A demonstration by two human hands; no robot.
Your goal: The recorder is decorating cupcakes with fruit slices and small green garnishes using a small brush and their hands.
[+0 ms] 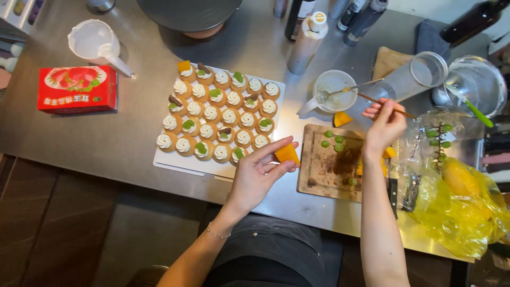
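I'm seeing the left hand [258, 175] pinching an orange fruit wedge [287, 153] in its fingertips, just beside the white tray [175, 161] of cream-topped tartlets [219, 113]. The right hand [386, 123] is gripping a thin brush [384, 104], fingers closed, above the wooden cutting board [324, 170].

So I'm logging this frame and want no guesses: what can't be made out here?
- Head view: the brush tip is hidden behind the right hand.
- The dark smear on the cutting board is too blurred to identify.
- The bottles are cut off by the top edge.
- The left hand covers part of the orange piece.
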